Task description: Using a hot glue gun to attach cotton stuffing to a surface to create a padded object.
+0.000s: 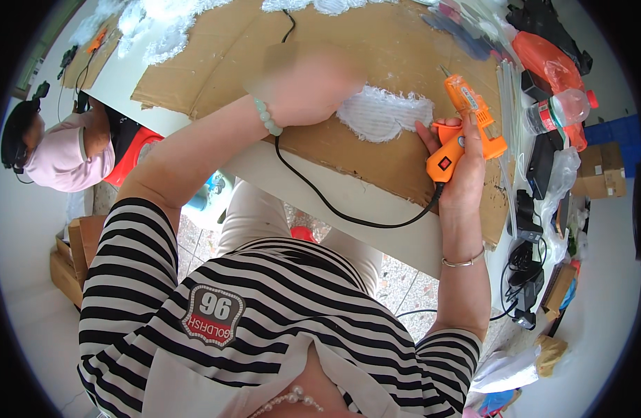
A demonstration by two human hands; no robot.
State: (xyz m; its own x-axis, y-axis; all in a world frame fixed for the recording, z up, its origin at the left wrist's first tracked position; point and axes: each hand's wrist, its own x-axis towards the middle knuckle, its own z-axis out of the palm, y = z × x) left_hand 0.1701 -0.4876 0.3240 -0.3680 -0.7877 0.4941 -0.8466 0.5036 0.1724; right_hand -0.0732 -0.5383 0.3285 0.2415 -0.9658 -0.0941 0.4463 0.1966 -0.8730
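Note:
My right hand (465, 177) is wrapped round an orange hot glue gun (468, 101), its nozzle pointing up and away from me. A black cord (320, 195) runs from the base of its handle, loops across the table's near edge and passes under my left wrist. My left hand (313, 87) is at the left edge of a white, ribbed fabric piece (382, 115) with a frayed, fluffy border. Its fingers are blurred, so their hold on the piece does not show. My right fingertips are close to the piece's right end.
Brown cardboard (216, 63) covers the white table. White fluffy material (160, 28) lies along the far side. At the right are thin clear sticks (505, 104), a plastic bottle with red cap (561, 111), a red bag (547, 59) and black adapters (526, 265). Another person (73, 150) sits far left.

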